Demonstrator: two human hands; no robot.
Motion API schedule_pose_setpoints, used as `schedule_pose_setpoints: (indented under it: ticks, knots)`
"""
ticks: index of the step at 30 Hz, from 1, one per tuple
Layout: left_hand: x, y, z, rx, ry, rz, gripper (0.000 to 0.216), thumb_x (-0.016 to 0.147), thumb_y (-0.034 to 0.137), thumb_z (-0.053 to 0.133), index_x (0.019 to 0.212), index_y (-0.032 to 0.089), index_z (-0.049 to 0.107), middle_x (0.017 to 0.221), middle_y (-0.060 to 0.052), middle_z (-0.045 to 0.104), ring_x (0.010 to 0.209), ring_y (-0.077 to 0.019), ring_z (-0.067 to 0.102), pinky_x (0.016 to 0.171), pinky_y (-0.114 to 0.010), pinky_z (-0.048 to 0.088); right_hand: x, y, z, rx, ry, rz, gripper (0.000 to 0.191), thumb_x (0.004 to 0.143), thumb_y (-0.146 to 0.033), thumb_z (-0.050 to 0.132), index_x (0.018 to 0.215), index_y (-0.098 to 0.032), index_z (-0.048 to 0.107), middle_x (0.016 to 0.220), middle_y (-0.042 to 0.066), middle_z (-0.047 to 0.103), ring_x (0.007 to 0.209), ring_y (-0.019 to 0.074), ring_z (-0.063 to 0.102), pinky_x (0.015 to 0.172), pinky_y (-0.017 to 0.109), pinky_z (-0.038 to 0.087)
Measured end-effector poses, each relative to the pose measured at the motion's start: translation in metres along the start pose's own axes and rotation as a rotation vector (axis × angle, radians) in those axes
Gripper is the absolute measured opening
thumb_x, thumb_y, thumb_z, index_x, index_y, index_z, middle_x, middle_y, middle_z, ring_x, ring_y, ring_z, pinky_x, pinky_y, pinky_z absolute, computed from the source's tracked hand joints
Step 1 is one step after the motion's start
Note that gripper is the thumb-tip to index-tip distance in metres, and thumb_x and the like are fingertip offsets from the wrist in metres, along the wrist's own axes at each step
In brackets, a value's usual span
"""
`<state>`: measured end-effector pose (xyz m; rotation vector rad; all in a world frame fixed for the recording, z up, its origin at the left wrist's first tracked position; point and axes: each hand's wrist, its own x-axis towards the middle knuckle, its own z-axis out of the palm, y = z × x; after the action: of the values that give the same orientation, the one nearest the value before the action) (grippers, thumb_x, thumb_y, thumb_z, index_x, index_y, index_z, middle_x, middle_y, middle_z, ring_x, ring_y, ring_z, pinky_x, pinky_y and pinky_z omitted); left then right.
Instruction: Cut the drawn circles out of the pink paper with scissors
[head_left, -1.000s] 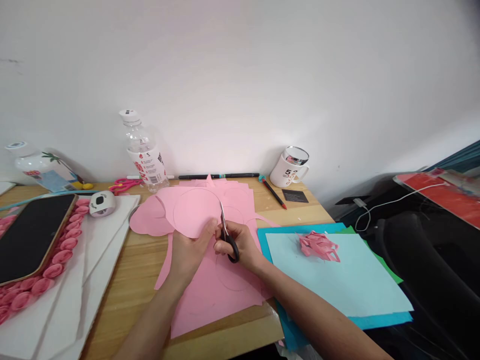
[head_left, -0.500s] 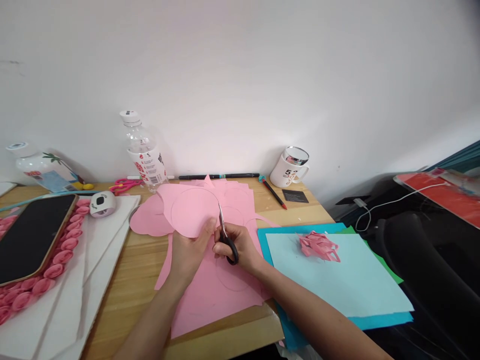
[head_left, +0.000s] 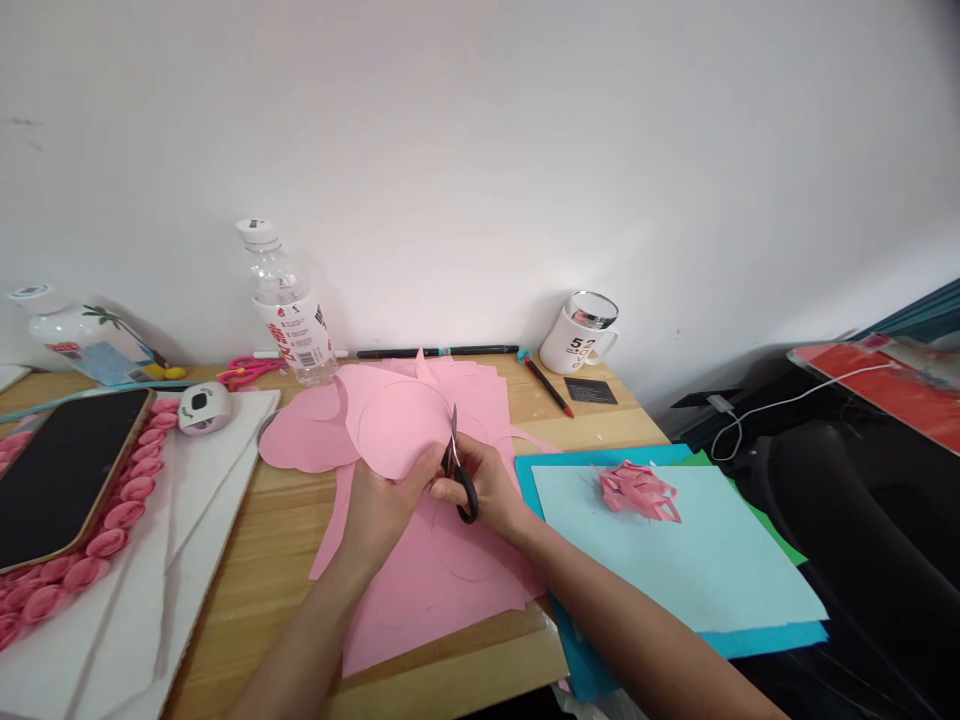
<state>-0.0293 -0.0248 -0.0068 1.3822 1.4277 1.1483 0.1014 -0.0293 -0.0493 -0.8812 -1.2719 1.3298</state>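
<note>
My left hand is closed on a piece of pink paper, thumb on top near its lower right edge. A drawn circle line shows on that piece. My right hand grips black-handled scissors, their blades pointing up along the right edge of the paper. Below both hands lie pink sheets with pencilled circles. Several cut pink rounds rest just to the left of the held piece.
A clear bottle, a white mug and a red-tipped pencil are toward the wall. Pink scraps lie on light blue paper at right. At left a phone rests over pink paper roses.
The pink paper has shifted slightly right with my left hand. The scissors' blades have swung more upright and sit a little further right.
</note>
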Motion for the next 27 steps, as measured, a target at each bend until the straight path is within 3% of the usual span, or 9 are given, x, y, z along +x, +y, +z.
schedule_pose_setpoints:
  ticks: [11,27]
  knots:
    - [-0.0001,-0.0005,-0.0004,-0.011,0.006,-0.001,0.036,0.065,0.041,0.066,0.088,0.013,0.068,0.091,-0.009,0.073,0.088,-0.0252,0.067,0.077,-0.034,0.053,-0.0001,-0.0011,0.0021,0.021,-0.007,0.01,0.044,0.058,-0.047,0.078,0.067,-0.018,0.046,0.058,-0.006,0.041,0.053,0.0081,0.031,0.049,0.022,0.027]
    - [-0.0024,0.0055,-0.0015,-0.032,0.003,-0.048,0.029,0.065,0.04,0.066,0.076,0.013,0.069,0.078,-0.006,0.074,0.077,-0.0223,0.068,0.065,-0.028,0.053,-0.0002,-0.0021,0.0031,-0.031,0.031,0.022,0.038,0.06,-0.044,0.077,0.066,-0.018,0.051,0.055,-0.005,0.041,0.051,0.0092,0.035,0.05,0.024,0.03]
